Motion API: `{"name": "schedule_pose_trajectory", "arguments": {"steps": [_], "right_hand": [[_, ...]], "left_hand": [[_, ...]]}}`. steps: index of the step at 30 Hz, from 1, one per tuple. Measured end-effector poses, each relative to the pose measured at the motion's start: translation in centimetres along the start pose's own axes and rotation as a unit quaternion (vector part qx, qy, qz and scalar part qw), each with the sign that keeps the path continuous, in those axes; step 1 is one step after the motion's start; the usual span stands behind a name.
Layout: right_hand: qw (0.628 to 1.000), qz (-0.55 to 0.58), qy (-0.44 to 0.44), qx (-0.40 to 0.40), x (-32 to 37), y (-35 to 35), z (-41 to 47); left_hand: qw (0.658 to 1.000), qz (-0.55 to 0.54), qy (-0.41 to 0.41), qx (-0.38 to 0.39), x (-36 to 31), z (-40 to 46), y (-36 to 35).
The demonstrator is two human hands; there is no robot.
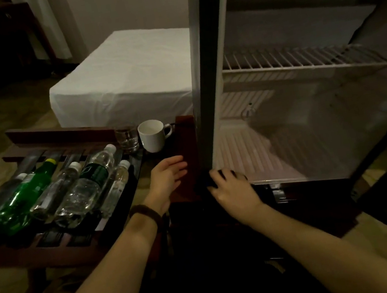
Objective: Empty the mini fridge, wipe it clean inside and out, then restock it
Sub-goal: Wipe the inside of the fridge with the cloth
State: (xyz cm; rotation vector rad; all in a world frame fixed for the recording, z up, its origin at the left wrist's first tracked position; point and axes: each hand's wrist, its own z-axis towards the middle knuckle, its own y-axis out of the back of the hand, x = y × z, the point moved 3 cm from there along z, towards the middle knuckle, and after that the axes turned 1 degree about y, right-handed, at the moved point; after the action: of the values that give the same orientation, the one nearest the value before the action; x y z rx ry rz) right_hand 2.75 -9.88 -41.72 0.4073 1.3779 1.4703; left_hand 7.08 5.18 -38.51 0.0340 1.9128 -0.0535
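While the mini fridge (297,112) stood open and bare, its wire shelf (302,65) empty, bottles (65,189) lay left of it on a slatted rack (48,239) beside a mug (153,135) and glass (127,138). Left hand (166,177) relaxed, holding nothing. Right hand (231,188) gripped something dark, maybe a cloth, at the fridge's front lip. Judgement: wipe floor ribs back-to-front.

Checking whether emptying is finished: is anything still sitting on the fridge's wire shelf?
No, the wire shelf inside the open fridge is bare, with the bottles lying outside.
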Motion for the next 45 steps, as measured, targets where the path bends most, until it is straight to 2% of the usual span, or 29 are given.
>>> {"name": "schedule_pose_trajectory", "arguments": {"steps": [2,4,8,11,14,17,19,22,26,28,32,34,38,40,43,45], "right_hand": [[0.998,-0.005,0.030,0.051,0.7,-0.8,0.0],[0.998,-0.010,0.039,0.046,-0.1,-0.4,0.1],[0.992,0.010,0.026,-0.124,-3.8,3.3,1.2],[0.985,0.009,-0.008,-0.171,-5.9,4.6,1.3],[0.994,0.008,-0.021,-0.103,-5.1,2.4,0.2],[0.998,-0.015,-0.006,0.054,-2.8,-0.5,-1.2],[0.991,-0.029,-0.030,0.125,-1.8,-1.4,-1.5],[0.980,-0.056,-0.051,0.185,0.0,-0.9,-1.3],[0.967,-0.081,-0.005,0.242,1.9,-1.8,-1.5],[0.966,-0.082,0.004,0.247,2.3,-1.4,-1.4],[0.962,-0.038,-0.033,0.267,0.5,-1.4,-3.2],[0.966,-0.050,-0.056,0.247,-0.8,-0.9,-4.7],[0.969,-0.020,-0.166,0.183,-2.0,-0.1,-5.3],[0.980,-0.003,-0.132,0.150,-0.3,0.6,-3.3],[0.973,0.074,-0.088,0.199,3.1,-0.2,-1.0],[0.958,0.090,-0.118,0.244,3.5,-1.0,-1.3]], "left_hand": [[1.000,0.000,0.002,-0.010,0.1,0.1,0.5],[1.000,0.003,-0.003,-0.011,0.0,0.2,1.2],[1.000,0.006,-0.002,0.003,0.4,0.3,2.0],[1.000,0.014,0.020,0.007,0.9,0.3,1.6],[0.998,0.034,0.050,0.010,1.9,0.2,1.0],[0.997,0.039,0.061,0.005,3.0,0.4,0.8],[0.997,0.037,0.067,0.000,3.6,0.6,0.8],[0.996,0.037,0.083,-0.010,4.6,0.8,0.7],[0.994,0.051,0.092,0.010,5.4,0.3,-0.5],[0.993,0.072,0.089,0.021,5.4,0.2,-0.9],[0.988,0.112,0.102,0.040,5.8,0.3,-0.3],[0.987,0.113,0.109,0.044,6.1,0.4,0.2],[0.989,0.091,0.113,0.042,6.3,0.1,-0.2],[0.988,0.089,0.115,0.048,6.6,-0.1,-1.0],[0.984,0.126,0.115,0.044,7.2,-0.4,-1.7],[0.979,0.175,0.097,0.035,7.6,-0.3,-1.2]]}}
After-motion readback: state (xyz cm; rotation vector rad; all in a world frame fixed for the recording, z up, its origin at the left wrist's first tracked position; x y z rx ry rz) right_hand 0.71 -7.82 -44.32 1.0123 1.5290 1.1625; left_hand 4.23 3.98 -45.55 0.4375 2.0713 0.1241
